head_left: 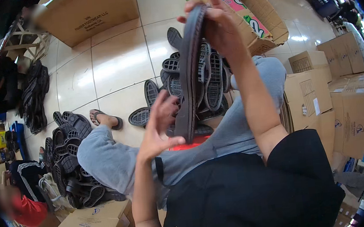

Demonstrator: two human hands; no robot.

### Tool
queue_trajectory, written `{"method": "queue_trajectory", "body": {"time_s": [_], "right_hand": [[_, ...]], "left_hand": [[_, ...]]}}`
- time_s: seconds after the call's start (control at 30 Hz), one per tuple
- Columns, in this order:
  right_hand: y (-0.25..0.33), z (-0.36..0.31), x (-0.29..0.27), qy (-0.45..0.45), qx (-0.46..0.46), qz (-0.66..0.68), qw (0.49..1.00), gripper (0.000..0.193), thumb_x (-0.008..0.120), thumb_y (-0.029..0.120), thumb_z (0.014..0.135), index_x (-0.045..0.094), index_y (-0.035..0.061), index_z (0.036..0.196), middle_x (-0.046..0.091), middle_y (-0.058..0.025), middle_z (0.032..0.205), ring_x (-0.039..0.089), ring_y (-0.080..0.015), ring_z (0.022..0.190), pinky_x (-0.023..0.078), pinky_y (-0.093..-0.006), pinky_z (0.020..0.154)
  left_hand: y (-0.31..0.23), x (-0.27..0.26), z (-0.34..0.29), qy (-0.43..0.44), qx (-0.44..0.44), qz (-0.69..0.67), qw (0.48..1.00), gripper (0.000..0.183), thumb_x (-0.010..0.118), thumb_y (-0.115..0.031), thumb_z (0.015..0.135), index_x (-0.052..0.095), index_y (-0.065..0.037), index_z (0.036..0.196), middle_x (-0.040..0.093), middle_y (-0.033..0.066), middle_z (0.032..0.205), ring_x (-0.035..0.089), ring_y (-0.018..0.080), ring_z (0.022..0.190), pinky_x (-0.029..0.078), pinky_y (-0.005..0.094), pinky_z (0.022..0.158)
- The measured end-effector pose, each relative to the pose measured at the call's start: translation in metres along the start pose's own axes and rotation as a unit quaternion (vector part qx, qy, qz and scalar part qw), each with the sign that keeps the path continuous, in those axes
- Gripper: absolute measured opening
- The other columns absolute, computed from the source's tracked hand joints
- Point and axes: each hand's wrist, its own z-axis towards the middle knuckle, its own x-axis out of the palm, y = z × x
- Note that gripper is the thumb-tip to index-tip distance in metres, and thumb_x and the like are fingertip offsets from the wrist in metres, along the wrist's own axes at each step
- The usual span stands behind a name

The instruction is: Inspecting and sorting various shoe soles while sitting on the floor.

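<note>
A long dark shoe sole (189, 77) stands up on edge in front of me, its side turned toward the view. My right hand (219, 24) grips its upper end, fingers and thumb around the edge. Beside the lower end is my left hand (157, 131), slightly blurred, with fingers spread and the thumb pointing at the sole; whether it touches cannot be made out. Behind the held piece, a heap of black soles (213, 75) with gridded faces lies on the tiles between my legs. Something red (193, 143) shows just under the sole's lower end.
More soles (69, 146) are piled left of my knee, and another stack (36, 97) lies farther left. An open carton (269, 17) stands ahead on the right, a large carton (94, 17) ahead on the left. Cartons (307, 97) line my right side. A person in red (29, 211) sits at left.
</note>
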Motion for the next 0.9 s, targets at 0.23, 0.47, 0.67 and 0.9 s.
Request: {"method": "queue_trajectory", "body": {"time_s": [0.23,0.47,0.67,0.9], "right_hand": [[-0.078,-0.029,-0.045,-0.124,0.125,0.233,0.957,0.036,0.053,0.014,0.086,0.045,0.0096,0.121,0.058,-0.0126,0.108,0.060,-0.0269,0.090,0.053,-0.0367,0.080],[-0.114,-0.041,-0.041,-0.143,0.178,0.326,0.917,0.030,0.051,0.010,0.087,0.051,0.0067,0.116,0.059,-0.0108,0.108,0.060,-0.0168,0.091,0.053,-0.0291,0.080],[-0.133,-0.052,-0.044,-0.134,0.211,0.357,0.900,0.026,0.051,0.012,0.087,0.054,0.0059,0.113,0.061,-0.0083,0.105,0.061,-0.0156,0.090,0.052,-0.0291,0.081],[-0.149,-0.065,-0.025,-0.215,0.420,0.053,0.880,0.025,0.054,0.020,0.086,0.064,0.0060,0.104,0.066,-0.0041,0.095,0.062,-0.0135,0.086,0.051,-0.0274,0.071]], "left_hand": [[-0.004,0.042,-0.025,-0.099,-0.062,0.025,0.993,0.075,0.068,-0.035,0.071,0.040,-0.004,0.134,0.029,0.0148,0.144,0.045,0.0209,0.117,0.038,0.0330,0.094],[-0.006,0.035,-0.030,-0.103,-0.067,0.074,0.990,0.077,0.069,-0.034,0.071,0.039,-0.003,0.134,0.034,0.0135,0.138,0.046,0.0215,0.116,0.042,0.0323,0.091],[-0.018,0.042,-0.030,-0.088,-0.059,0.072,0.992,0.090,0.072,-0.030,0.067,0.027,-0.002,0.140,0.036,0.0119,0.133,0.046,0.0209,0.115,0.043,0.0319,0.089],[-0.030,0.029,-0.042,-0.247,0.029,-0.209,0.946,0.074,0.053,-0.039,0.083,0.022,-0.004,0.140,0.056,0.0254,0.107,0.063,0.0294,0.063,0.054,0.0328,0.055]]}}
